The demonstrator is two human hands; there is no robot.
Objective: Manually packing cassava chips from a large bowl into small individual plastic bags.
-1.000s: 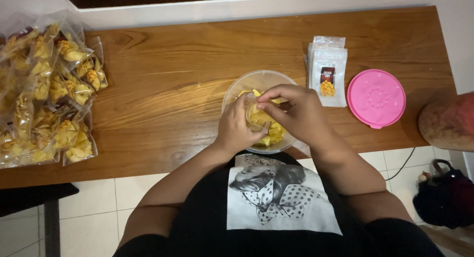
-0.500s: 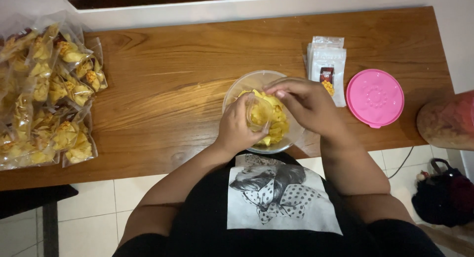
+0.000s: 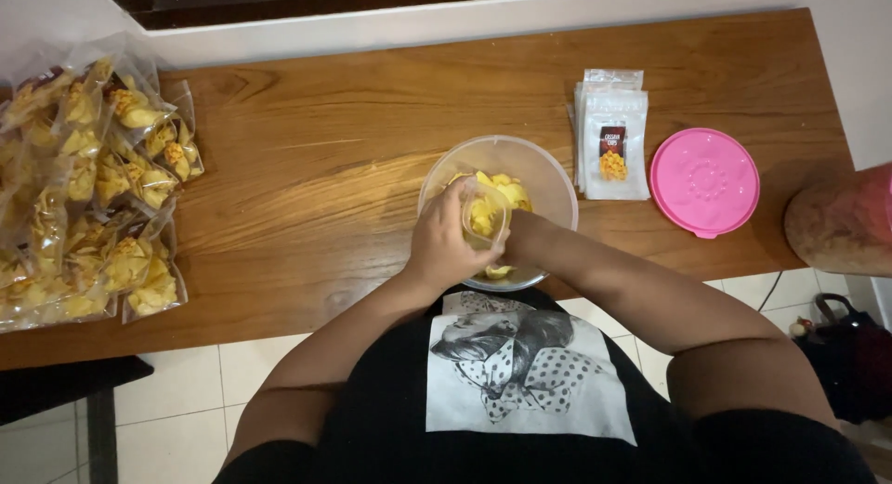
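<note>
Head view looks straight down on my two hands, which meet over the clear plastic bowl (image 3: 548, 182) at the near edge of the wooden table (image 3: 334, 168). My left hand (image 3: 444, 247) is closed round a small clear pouch (image 3: 487, 215), holding it upright with its mouth open so it sits right above the bowl — anything that slips falls back among the yellow chips (image 3: 509, 191) rather than onto the wood. My right hand (image 3: 522, 241) is tucked low at the bowl's near rim beside the pouch; its fingers are hidden, so I cannot tell whether they are pinching chips or lie loose. The chips look thin, curled and brittle, pale yellow against the see-through wall. Just right of the bowl lies a flat stack of empty pouches (image 3: 610, 136), glossy, each with a small printed label, near my right hand. Further right rests a round pink lid (image 3: 704, 180), matte, with a raised pattern. Far left, a heap of filled bags (image 3: 84, 187) crinkles and shines, kept well apart from the bowl.
</note>
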